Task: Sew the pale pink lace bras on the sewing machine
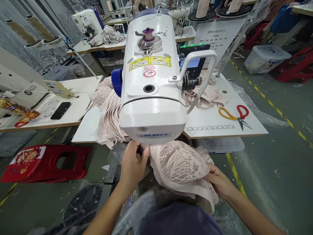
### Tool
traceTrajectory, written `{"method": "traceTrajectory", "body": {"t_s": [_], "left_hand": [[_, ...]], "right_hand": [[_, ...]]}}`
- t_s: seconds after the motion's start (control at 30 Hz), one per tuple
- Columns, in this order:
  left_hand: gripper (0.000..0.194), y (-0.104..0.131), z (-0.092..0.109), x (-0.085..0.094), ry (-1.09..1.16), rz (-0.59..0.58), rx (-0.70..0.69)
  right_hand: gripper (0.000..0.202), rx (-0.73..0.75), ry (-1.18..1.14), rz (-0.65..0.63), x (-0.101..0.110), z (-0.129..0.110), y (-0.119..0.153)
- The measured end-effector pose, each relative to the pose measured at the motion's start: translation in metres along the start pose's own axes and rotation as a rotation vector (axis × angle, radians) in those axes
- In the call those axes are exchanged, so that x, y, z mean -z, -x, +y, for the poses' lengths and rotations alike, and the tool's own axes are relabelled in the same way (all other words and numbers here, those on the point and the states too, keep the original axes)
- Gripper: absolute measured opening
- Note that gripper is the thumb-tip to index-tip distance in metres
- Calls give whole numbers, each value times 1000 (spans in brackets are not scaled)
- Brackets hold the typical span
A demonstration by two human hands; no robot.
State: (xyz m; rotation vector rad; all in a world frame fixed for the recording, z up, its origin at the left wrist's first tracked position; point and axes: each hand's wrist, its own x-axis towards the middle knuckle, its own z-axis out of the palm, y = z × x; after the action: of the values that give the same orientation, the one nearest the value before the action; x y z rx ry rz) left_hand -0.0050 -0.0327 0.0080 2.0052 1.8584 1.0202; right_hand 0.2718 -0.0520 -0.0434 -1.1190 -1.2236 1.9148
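Observation:
A white sewing machine (151, 107) stands in the middle, its head hiding the needle area. Just below its front edge, a pale pink lace bra cup piece (181, 163) hangs toward the lap. My left hand (134, 161) is at the left end of this piece, under the machine head, fingers bent and close together; the fingertips are partly hidden. My right hand (216, 179) pinches the right edge of the lace between thumb and fingers. Left of the machine lies a stack of pink fabric pieces (111, 117).
On the table's right side lie scissors with orange and red handles (238, 116), beside a printed ruler (210, 128). More pink straps (207, 96) lie behind. A black phone (61, 110) rests on the left table. A red stool (49, 163) stands at the lower left.

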Motion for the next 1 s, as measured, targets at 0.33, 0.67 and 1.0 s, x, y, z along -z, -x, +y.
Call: {"method": "traceTrajectory", "body": {"t_s": [0.33,0.67,1.0], "left_hand": [[54,53,59,-4,178,-609,-477],[44,-2,23,1,261,-640,23],[37,-36,-6,-2,213,-332,141]], "right_hand": [[25,238,673,-654,-39,-76,13],[21,422,953,-159,-34,-68,-40],[16,266,846,-10,-27,-82,-78]]}}
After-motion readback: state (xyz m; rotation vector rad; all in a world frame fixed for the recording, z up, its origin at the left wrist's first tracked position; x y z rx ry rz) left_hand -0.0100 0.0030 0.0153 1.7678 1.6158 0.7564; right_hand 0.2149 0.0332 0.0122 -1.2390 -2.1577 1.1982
